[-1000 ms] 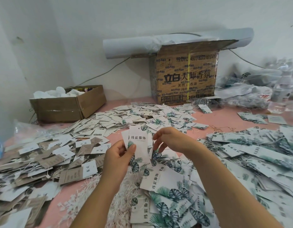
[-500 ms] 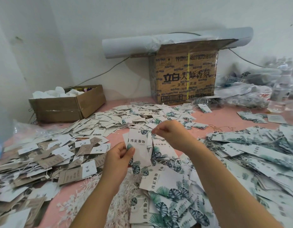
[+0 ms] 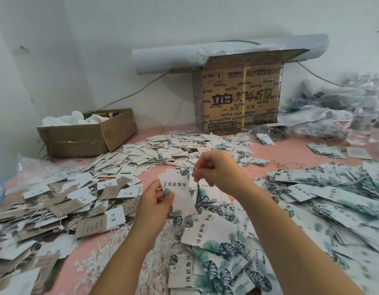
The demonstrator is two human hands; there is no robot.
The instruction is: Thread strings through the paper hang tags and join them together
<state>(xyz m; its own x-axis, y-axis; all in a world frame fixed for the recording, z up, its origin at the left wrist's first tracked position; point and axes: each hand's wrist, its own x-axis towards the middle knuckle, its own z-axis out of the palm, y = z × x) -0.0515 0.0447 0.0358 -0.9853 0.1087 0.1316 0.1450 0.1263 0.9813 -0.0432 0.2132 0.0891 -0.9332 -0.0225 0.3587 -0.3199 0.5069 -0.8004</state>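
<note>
The left hand (image 3: pixel 156 201) holds the tags (image 3: pixel 178 188) upright above the desk (image 3: pixel 290 152), its grip clamped on their lower left edge; the right hand (image 3: pixel 218 171), just right of their top, pinches something thin, probably the string

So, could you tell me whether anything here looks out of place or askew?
Mostly working clutter: hang tags lie in loose heaps over the pink tabletop. The one oddity is the grey paper roll lying atop the printed carton, overhanging both sides, so it might roll off.
</note>
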